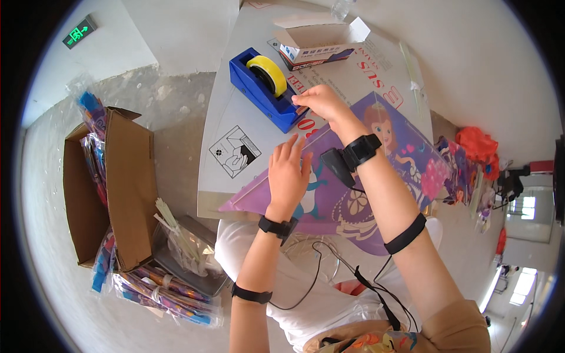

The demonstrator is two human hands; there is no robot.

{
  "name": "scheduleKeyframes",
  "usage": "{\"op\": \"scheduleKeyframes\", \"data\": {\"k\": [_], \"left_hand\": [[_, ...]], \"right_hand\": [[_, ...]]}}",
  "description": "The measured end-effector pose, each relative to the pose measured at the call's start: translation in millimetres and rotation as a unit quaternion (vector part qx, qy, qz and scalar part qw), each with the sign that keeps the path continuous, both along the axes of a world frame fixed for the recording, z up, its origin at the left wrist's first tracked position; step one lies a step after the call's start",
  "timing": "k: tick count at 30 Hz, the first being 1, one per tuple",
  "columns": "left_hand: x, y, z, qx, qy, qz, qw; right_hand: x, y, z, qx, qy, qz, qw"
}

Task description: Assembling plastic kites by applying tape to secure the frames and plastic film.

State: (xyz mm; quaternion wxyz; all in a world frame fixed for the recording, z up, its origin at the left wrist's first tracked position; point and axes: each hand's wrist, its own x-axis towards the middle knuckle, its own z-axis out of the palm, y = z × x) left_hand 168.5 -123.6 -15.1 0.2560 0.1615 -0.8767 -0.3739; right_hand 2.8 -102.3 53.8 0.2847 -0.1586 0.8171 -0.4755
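Note:
A blue tape dispenser point(259, 97) holding a yellow roll of tape point(272, 76) stands on the table. My right hand point(322, 105) is at its front cutting end, thumb and forefinger pinched together on the tape's end; the clear strip itself is hard to see. Below it spreads a purple triangular kite sheet point(376, 176) printed with a cartoon princess, partly covered by my right forearm and hanging over the table's near edge. My left hand point(287, 176) rests over the sheet's left part, fingers stretched and holding nothing.
An opened small carton point(321, 47) stands behind the dispenser on the printed tabletop point(223, 117). On the floor at left are a cardboard box point(132, 194), a grey tray point(203, 276) with white sticks, and bagged colourful bundles point(170, 297). Black cables point(353, 273) hang near my lap.

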Motion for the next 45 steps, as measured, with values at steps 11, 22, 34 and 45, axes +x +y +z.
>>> {"op": "scheduleKeyframes", "data": {"k": [11,22,34,45], "left_hand": [[-12.4,-1.3,-2.4,0.08,0.049,0.007,0.996],[-15.2,-1.8,-1.1,0.11,0.023,0.011,0.994],[-9.0,-9.7,-1.4,0.085,0.051,0.024,0.995],[42.2,-44.9,-10.5,0.154,-0.057,0.103,0.981]], "right_hand": [[10.4,0.0,11.1,0.063,0.038,-0.006,0.997],[26.0,33.3,0.0,-0.002,-0.057,-0.039,0.998],[31.5,42.0,-42.9,-0.175,-0.156,-0.06,0.97],[105.5,68.9,-60.3,-0.226,-0.118,-0.141,0.957]]}}
